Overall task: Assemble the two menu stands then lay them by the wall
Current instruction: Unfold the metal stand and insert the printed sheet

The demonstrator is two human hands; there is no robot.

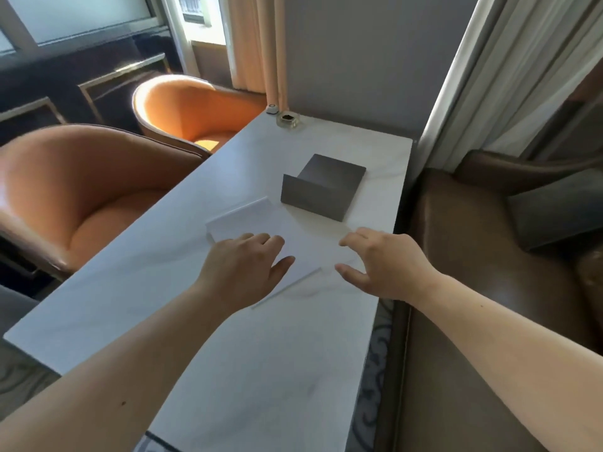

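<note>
A clear acrylic menu holder (243, 216) lies flat on the white marble table (228, 353), hard to tell from the tabletop. Its long near edge (287, 290) runs diagonally between my hands. My left hand (243, 265) hovers over or rests on the acrylic sheet, fingers spread, holding nothing. My right hand (381, 264) is open just to the right of the sheet, fingers curled slightly toward it. Behind the sheet stands a grey metal L-shaped stand base (321, 189), its upright flap facing me. Neither hand touches the grey base.
Two orange armchairs (98, 190) sit along the table's left side. A brown leather sofa (489, 256) lines the right side. At the table's far end, by the grey wall (359, 60), sit a glass ashtray (288, 119) and a small white object (271, 108).
</note>
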